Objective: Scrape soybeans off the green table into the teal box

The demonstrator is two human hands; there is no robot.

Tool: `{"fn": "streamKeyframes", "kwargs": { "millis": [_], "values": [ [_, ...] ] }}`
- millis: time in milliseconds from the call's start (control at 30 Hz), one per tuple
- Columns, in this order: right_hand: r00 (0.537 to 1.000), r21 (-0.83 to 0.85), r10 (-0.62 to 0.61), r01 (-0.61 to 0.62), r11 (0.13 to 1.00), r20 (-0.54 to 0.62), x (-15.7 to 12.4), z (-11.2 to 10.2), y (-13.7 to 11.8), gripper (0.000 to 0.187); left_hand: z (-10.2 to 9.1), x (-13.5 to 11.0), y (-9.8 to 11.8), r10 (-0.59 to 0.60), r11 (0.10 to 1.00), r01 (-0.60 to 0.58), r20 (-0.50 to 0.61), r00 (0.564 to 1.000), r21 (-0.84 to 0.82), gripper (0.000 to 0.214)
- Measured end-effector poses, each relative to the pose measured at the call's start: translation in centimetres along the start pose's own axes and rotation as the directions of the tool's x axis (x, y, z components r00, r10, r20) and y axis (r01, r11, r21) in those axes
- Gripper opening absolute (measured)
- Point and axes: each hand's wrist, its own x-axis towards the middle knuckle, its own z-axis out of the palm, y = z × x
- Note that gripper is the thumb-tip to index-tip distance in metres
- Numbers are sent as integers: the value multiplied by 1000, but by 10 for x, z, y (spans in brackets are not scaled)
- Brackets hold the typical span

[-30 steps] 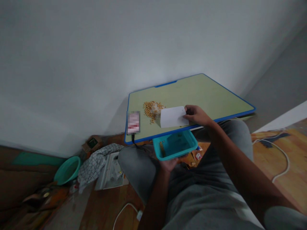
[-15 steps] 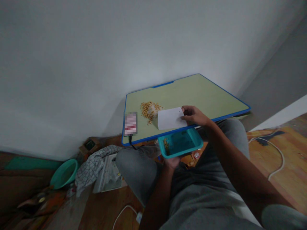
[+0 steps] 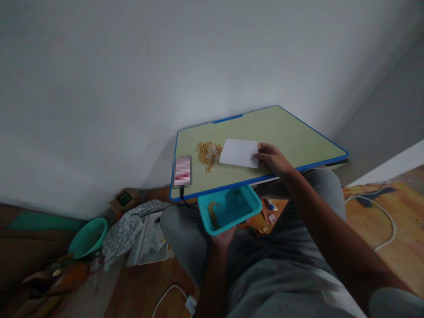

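Observation:
My right hand pinches the right edge of a white card, tilted above the pale green tabletop. Left of the card lies a heap of yellow beans, perhaps soybeans, with a whitish patch of something grainy among them; the card's left edge is beside it. Below the table's front edge, my left hand holds a teal plastic tray from underneath, most of its fingers hidden. Some beans have gathered at the tray's left end.
A blurred-out card-like item with a black strap lies at the table's left corner. On the floor to the left are a green basin, a checked cloth and a white flat case. White cables run along the floor.
My left hand has brought the teal tray leftward and slightly toward me. The white card in my right hand has lifted and changed its tilt.

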Motion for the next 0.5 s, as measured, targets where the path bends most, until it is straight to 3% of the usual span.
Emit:
{"fn": "streamKeyframes", "kwargs": {
  "millis": [233, 400, 500],
  "values": [
    [989, 91, -34, 48, 995, -145, 19, 12, 15, 45, -5, 7, 7, -18, 997, 16, -26, 1000, -75, 84],
    [963, 135, -135, 169, 976, -231, 30, 37, 25, 50, 6, 15, -1, 41, 997, -47, -92, 995, -59, 81],
    [954, 193, -154, 206, 959, -256, 32, 55, 27, 57, 5, 15, 0, 42, 998, -43, -30, 999, -45, 80]
  ]
}}
